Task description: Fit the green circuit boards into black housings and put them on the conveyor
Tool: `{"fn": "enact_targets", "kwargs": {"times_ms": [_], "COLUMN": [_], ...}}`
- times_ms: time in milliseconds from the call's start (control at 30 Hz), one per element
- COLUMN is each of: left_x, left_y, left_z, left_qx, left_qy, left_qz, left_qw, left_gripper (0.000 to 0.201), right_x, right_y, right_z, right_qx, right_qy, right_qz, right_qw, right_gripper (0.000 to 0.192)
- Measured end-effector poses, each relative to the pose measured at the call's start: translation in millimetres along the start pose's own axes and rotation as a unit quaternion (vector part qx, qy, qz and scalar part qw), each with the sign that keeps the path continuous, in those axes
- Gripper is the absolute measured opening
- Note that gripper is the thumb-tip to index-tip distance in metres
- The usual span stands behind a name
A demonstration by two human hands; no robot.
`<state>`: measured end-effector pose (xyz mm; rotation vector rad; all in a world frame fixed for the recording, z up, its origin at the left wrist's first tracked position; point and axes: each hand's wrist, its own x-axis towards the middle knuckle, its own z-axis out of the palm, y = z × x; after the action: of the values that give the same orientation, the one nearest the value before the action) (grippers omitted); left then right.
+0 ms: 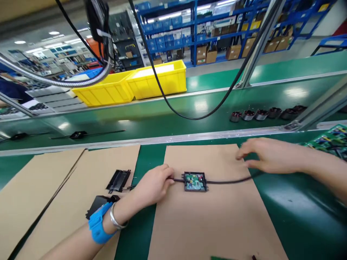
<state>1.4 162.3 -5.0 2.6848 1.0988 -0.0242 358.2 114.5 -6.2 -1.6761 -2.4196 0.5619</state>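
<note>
A small open black plastic case with a green circuit board (194, 181) in it lies on a brown cardboard sheet (211, 224). Black cable runs out of both its sides. My left hand (157, 182), with a blue wristband and a silver bangle, pinches the cable (177, 180) just left of the case. Over the sheet's upper right edge, my right hand (256, 153) is held with thumb and fingers apart and nothing between them. The right-hand cable (230, 182) passes below it. Left of my left hand lies a black case half (118, 180); another black part (99, 206) is partly behind my wrist.
More cardboard (67, 202) covers the left side. Green circuit boards (332, 141) sit at the right edge. Beyond the metal rail, several cylindrical motor-like parts (255, 115) and a cabled black case (78, 134) rest on green surface. Yellow bins (159, 81) stand behind; a black cable (189, 117) hangs in front.
</note>
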Motion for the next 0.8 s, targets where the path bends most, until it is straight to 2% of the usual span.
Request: {"fn": "enact_targets", "kwargs": {"times_ms": [100,133,200,267,333,433,533,600,667,733,800], "left_x": [-11.0,-11.4,-10.5,-10.2,-10.9,-11.7,-11.0,-10.7,-11.3,-13.3,-16.0], "left_y": [7.0,7.3,6.5,5.1,3.6,1.7,0.9,1.4,2.4,3.5,4.4], "left_z": [14.3,15.7,16.5,17.3,20.0,25.9,29.0,28.0,26.1,25.6,27.0], "left_qx": [-0.006,-0.001,0.010,0.018,0.024,0.018,0.013,0.019,0.021,0.021,0.024], "left_qy": [-0.012,-0.010,-0.003,0.005,0.012,0.010,-0.004,-0.011,-0.018,-0.021,-0.020], "left_qz": [0.000,0.000,0.009,0.019,0.023,0.019,0.011,0.005,-0.003,-0.010,-0.010], "left_qw": [1.000,1.000,1.000,1.000,0.999,1.000,1.000,1.000,1.000,0.999,0.999], "left_gripper": [0.011,0.011,0.010,0.010,0.010,0.013,0.014,0.014,0.013,0.012,0.011], "right_x": [23.4,37.0,64.7,85.7,95.8,94.9,90.7,90.1,86.2,73.2,49.4], "right_y": [-53.3,-70.0,-96.2,-112.7,-124.2,-142.0,-160.1,-163.9,-155.6,-136.1,-111.6], "right_z": [25.4,32.3,42.7,48.9,52.2,55.0,54.4,51.1,46.8,45.5,50.0], "right_qx": [0.054,0.077,0.085,0.037,-0.033,-0.079,-0.079,-0.073,-0.064,-0.017,0.058], "right_qy": [0.051,0.047,0.006,-0.055,-0.103,-0.132,-0.142,-0.143,-0.141,-0.100,-0.032], "right_qz": [-0.076,-0.082,-0.075,-0.065,-0.068,-0.069,-0.045,-0.032,-0.038,-0.062,-0.078], "right_qw": [0.994,0.993,0.994,0.996,0.992,0.986,0.986,0.987,0.987,0.993,0.995], "right_gripper": [0.007,0.007,0.026,0.038,0.039,0.035,0.044,0.045,0.036,0.031,0.042]}}
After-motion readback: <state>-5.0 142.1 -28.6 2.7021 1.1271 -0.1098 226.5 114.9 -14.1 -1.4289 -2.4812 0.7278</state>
